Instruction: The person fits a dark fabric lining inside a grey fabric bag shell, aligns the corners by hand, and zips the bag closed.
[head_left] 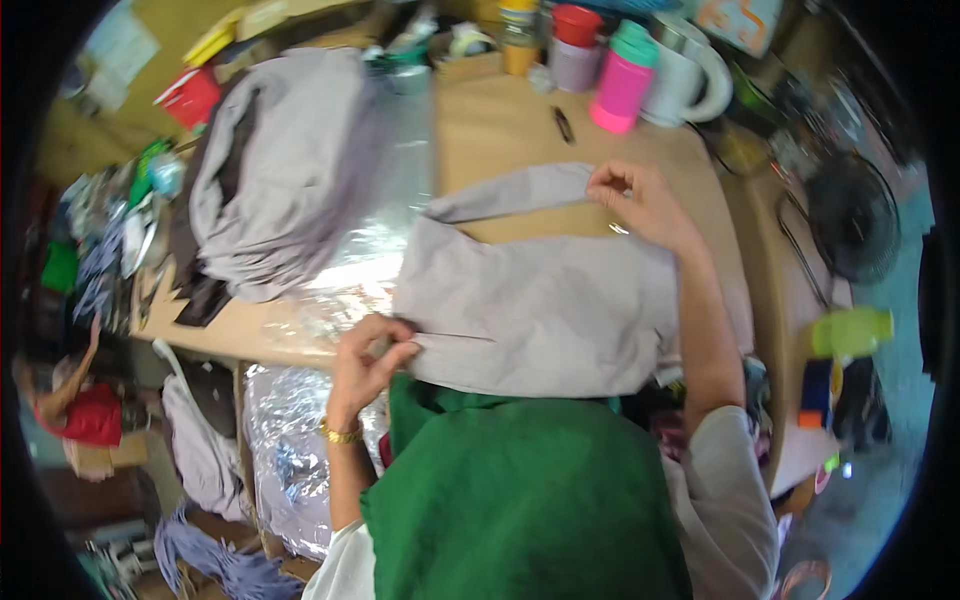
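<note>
Two bare hands, both working one grey cloth laid on the brown tabletop, in front of the torso. Right arm: reaches well forward, elbow bent out, forearm along the cloth's right edge. Left arm: shorter reach, forearm up beside the body, gold band at the wrist.

Right hand: palm down, thumb and index closed in a pinch on the end of a grey strip. Strip runs leftward from that pinch to the cloth's corner ahead of the left hand. Left hand: thumb and index pinching the cloth's near left edge, other fingers curled. Slit-like line runs right from that pinch.

Nearer than both hands: green fabric over the person's front. Ahead of left hand: clear plastic sheet, grey cloth pile left of it. Ahead of right hand: pink bottle, white jug. Right of right hand: black fan.

Hard to read: small dark item ahead of the right hand, blurred; shiny bit under its fingers, can't identify. Strip-to-cloth join unclear, sewn or just touching. Right fingers partly hide the strip's end. Far left clutter smeared and cut by the lens rim.
</note>
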